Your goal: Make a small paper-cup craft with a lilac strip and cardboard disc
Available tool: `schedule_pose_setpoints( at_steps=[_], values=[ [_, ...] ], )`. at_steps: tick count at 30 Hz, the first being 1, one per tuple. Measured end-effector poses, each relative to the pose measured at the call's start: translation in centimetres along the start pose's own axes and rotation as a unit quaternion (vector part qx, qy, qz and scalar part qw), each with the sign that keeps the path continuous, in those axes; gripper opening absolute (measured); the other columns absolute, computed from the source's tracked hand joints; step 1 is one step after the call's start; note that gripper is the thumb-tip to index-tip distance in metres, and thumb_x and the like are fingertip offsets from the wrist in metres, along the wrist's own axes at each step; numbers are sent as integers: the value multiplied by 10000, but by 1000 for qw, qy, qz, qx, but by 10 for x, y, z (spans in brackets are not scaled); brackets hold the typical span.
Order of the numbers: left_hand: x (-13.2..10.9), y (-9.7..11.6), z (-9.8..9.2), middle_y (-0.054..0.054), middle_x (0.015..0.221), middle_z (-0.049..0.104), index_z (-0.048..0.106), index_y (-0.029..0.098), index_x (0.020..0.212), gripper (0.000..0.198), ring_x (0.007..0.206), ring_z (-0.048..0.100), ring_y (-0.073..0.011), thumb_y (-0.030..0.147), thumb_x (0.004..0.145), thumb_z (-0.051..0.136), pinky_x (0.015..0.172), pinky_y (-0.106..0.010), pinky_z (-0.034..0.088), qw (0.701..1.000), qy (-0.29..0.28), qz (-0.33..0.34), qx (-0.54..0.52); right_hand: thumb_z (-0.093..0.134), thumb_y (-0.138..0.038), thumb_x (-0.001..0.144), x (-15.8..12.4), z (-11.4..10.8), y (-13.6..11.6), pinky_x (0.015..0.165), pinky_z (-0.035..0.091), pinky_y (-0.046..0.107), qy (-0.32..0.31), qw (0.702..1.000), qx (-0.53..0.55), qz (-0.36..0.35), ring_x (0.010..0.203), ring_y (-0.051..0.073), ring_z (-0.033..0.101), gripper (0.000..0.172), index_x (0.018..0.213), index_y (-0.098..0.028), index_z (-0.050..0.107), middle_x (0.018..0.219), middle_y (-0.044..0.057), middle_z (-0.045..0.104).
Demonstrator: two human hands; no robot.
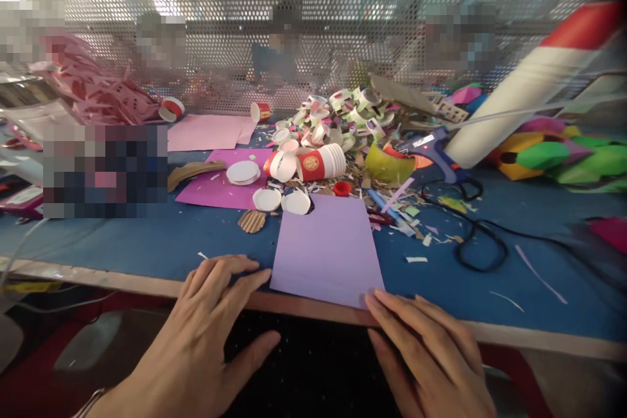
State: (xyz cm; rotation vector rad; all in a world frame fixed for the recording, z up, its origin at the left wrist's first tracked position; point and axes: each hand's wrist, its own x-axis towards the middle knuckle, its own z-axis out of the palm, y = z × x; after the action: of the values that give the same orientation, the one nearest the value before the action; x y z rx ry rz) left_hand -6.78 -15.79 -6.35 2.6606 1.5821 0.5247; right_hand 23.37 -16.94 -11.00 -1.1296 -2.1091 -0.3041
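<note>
A sheet of lilac paper lies flat at the table's front edge, its near side close to the rim. At the sheet's left lower corner is my left hand, open, thumb spread away and index fingertip beside the paper. My right hand is open too, fingers stretched out, with fingertips touching the sheet's near right corner. Two white paper discs sit by its far edge. Behind it lie stacked red and white paper cups on their side.
A glue gun with a looping black cord is at right, among paper scraps. Magenta paper, pink sheets and a heap of cut cups lie farther back. A large white and red tube slants at right.
</note>
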Motion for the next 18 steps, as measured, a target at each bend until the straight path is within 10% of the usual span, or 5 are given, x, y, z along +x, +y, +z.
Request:
schedule_pose_setpoints(
  at_steps=[9, 15, 18],
  values=[
    [34, 10, -6, -66, 1108, 592, 508, 243, 1162, 213, 1019, 563, -233, 229, 953, 547, 932, -469, 506, 971, -45, -13, -236, 682, -17, 835, 5, -11, -1, 887, 521, 392, 46, 999, 5, 29, 937, 215, 671, 347, 1130, -197, 709, 1009, 46, 755],
    [61, 25, -5, -37, 975, 637, 457, 219, 1034, 227, 894, 629, -151, 355, 944, 615, 756, -277, 540, 747, -109, -108, -647, 665, -12, 852, 9, -14, 5, 873, 517, 378, 31, 999, 32, 26, 962, 212, 651, 297, 1112, -152, 695, 1027, 82, 727],
    [82, 31, -2, -14, 882, 624, 434, 201, 919, 277, 779, 648, -129, 339, 900, 673, 660, -248, 534, 681, -146, -164, -699, 655, -18, 855, 11, -16, 8, 852, 535, 364, 13, 999, 40, 24, 960, 210, 659, 300, 1116, -162, 691, 1037, 81, 723]
  ],
)
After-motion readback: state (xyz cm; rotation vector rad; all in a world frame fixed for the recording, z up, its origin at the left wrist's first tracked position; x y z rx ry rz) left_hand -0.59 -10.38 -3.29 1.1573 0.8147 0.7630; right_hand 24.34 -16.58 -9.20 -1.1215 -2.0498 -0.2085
